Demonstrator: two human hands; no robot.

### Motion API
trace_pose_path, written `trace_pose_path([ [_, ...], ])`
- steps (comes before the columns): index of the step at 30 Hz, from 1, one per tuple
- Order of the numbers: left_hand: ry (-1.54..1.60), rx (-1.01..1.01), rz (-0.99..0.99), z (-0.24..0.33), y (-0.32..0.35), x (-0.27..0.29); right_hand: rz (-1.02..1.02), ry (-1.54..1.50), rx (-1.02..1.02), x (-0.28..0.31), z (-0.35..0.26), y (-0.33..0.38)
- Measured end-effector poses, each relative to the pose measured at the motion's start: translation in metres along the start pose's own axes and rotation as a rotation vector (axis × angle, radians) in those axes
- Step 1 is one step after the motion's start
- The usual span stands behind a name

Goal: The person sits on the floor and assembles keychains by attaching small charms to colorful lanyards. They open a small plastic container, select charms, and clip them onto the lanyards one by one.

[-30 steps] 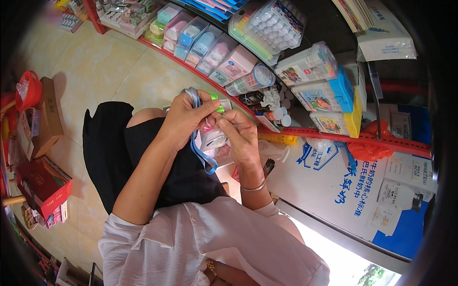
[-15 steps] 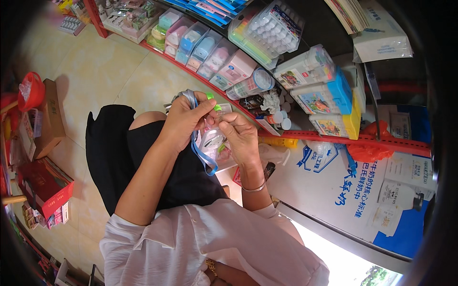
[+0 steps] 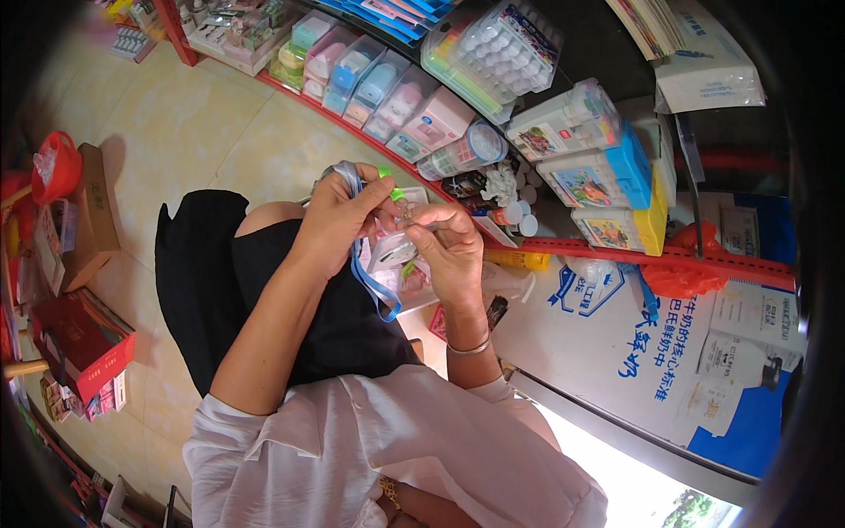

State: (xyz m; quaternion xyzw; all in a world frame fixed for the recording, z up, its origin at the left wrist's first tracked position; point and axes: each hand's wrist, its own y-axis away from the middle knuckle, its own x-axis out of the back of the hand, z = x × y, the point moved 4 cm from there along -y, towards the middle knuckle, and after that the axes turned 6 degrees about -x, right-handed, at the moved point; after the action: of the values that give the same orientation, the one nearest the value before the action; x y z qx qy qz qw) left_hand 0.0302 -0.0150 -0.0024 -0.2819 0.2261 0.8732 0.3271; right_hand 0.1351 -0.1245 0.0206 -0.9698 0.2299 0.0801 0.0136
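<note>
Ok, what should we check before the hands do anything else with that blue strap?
1. Left hand grips the blue strap: ok.
2. Right hand pinches the small clip at its fingertips: ok.
3. Strap hangs free, not snagged: ok.
4. Clip joined to the strap: cannot tell, too small.
5. Clear pouch behind the hands is held: cannot tell.
6. Shelf boxes stay apart from the hands: ok.

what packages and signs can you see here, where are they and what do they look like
Pastel boxes: row along the red shelf edge, pink, blue and green.
Marker case: upper shelf, clear, white caps.
Clear tubs: shelf right of centre, picture labels.
Blue and yellow boxes: stacked beside them.
White carton: under the shelf, blue print.
Red box: floor, left.
Brown carton: floor, left.
</note>
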Motion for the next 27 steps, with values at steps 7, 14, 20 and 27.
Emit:
trace_pose_path([
  [7, 0.035, 0.014, -0.005, 0.001, 0.001, -0.002, -0.039, -0.011, 0.049, 0.005, 0.002, -0.004],
  [14, -0.005, 0.014, -0.043, 0.002, 0.004, -0.003, -0.011, 0.026, 0.08, 0.002, -0.003, -0.003],
  [20, -0.021, 0.033, -0.056, 0.008, 0.006, -0.006, 0.024, 0.018, 0.063, 0.002, -0.003, -0.002],
  [27, -0.019, 0.037, -0.059, 0.009, 0.005, -0.008, -0.017, 0.0, 0.105, 0.001, -0.008, -0.006],
])
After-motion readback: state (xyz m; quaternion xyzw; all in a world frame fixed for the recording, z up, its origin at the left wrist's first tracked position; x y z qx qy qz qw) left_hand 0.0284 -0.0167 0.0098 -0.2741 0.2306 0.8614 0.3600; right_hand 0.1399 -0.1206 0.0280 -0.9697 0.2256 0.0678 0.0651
